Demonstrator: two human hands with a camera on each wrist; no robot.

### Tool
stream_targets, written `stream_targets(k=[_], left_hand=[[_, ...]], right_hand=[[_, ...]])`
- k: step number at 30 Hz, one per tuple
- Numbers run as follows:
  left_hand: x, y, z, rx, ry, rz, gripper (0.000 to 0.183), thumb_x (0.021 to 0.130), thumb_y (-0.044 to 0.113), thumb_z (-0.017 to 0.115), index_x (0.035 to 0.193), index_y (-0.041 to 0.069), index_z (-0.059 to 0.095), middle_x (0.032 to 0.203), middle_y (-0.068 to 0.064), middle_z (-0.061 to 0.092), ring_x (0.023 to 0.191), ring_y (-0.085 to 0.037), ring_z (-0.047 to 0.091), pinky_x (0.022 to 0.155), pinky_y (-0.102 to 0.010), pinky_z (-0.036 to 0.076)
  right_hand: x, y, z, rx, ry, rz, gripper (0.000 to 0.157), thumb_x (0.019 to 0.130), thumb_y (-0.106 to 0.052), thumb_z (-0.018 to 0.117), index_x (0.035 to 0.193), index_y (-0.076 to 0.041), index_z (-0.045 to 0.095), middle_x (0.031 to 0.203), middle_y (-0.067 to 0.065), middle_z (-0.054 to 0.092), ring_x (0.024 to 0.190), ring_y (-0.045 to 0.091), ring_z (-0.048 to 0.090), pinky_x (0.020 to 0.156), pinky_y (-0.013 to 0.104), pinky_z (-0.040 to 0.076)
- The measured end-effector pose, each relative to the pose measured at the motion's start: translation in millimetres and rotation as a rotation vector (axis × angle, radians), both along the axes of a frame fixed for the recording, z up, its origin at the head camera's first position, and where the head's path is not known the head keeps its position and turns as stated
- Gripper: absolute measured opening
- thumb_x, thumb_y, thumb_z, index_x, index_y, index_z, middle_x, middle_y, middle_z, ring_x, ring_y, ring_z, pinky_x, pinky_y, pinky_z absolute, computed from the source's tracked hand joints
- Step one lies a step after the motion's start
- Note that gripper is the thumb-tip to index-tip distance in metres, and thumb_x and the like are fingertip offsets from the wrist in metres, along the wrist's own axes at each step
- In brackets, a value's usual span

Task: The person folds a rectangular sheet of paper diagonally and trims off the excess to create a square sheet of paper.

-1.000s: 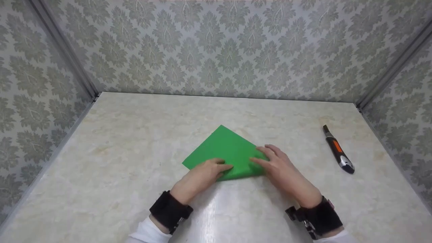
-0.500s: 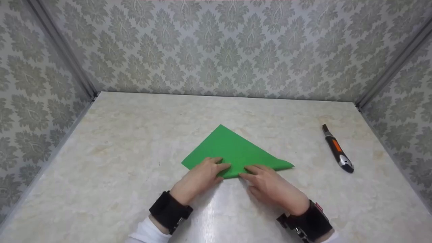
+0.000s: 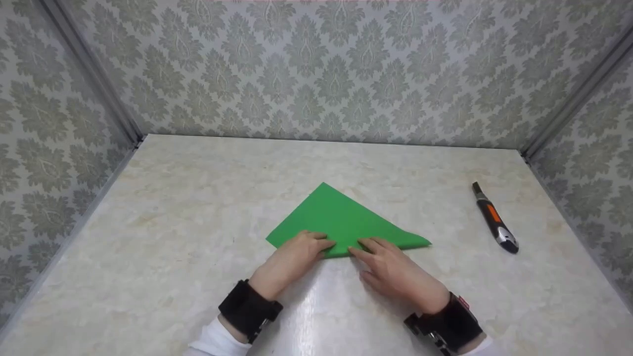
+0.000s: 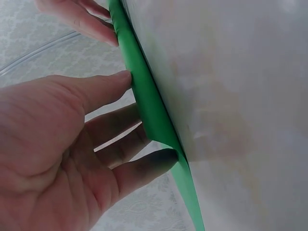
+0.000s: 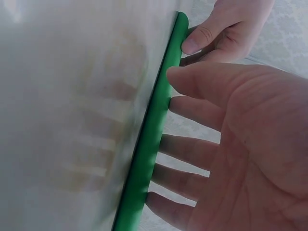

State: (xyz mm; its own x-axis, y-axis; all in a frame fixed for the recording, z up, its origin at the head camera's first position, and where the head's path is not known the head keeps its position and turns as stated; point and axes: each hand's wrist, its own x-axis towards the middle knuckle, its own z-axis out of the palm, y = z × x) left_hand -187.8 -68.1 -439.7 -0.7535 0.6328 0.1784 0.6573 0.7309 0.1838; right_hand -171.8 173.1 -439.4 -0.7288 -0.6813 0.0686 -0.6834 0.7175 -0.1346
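Observation:
A sheet of green paper (image 3: 326, 212) lies on the table in the head view, its near side turned over into a rounded fold. One corner points to the far side; the right end runs out to a slim tip. My left hand (image 3: 295, 257) rests on the left part of the fold, covering some of it. Close beside it, my right hand (image 3: 395, 269) touches the fold near its middle. In the left wrist view, thumb and extended fingers touch the rolled edge (image 4: 144, 91). Straight, spread fingers meet the green fold (image 5: 156, 110) in the right wrist view.
A utility knife (image 3: 494, 217) with a black and orange handle lies on the marbled table (image 3: 188, 198) at the right. Patterned wall panels (image 3: 306, 74) enclose the back and both sides. Each wrist wears a black strap (image 3: 249, 309).
My right hand has slid left along the fold, from the right corner toward the middle, uncovering the pointed right tip. The near edge has shifted slightly away from me. My left hand barely moved.

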Motion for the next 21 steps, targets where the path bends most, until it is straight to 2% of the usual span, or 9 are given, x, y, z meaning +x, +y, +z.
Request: stream_targets(k=[7, 14, 21], left_hand=[[0.6, -0.4, 0.0, -0.056, -0.013, 0.044, 0.034, 0.097, 0.002, 0.056, 0.127, 0.011, 0.069, 0.132, -0.013, 0.067, 0.113, -0.031, 0.065, 0.096, -0.038, 0.055], [0.0, -0.6, -1.1, -0.059, -0.004, 0.036, 0.034, 0.096, 0.002, 0.058, 0.126, 0.01, 0.07, 0.132, -0.015, 0.066, 0.115, -0.03, 0.066, 0.098, -0.038, 0.054], [0.1, -0.4, -0.4, -0.052, -0.024, 0.049, 0.032, 0.097, 0.003, 0.058, 0.126, 0.011, 0.07, 0.133, -0.014, 0.066, 0.11, -0.033, 0.066, 0.093, -0.038, 0.057]], right_hand=[[-0.3, -1.0, -0.9, 0.01, -0.014, -0.01, 0.052, 0.093, -0.019, 0.067, 0.141, -0.004, 0.055, 0.141, 0.025, 0.055, 0.131, 0.044, 0.052, 0.11, 0.055, 0.043], [-1.1, -1.1, -1.7, 0.015, -0.046, -0.024, 0.052, 0.094, -0.019, 0.067, 0.143, -0.005, 0.054, 0.143, 0.025, 0.053, 0.133, 0.044, 0.05, 0.111, 0.056, 0.041], [-1.8, -1.8, -2.9, 0.006, -0.058, -0.029, 0.052, 0.094, -0.019, 0.066, 0.143, -0.005, 0.054, 0.143, 0.024, 0.054, 0.133, 0.044, 0.05, 0.111, 0.056, 0.041]])
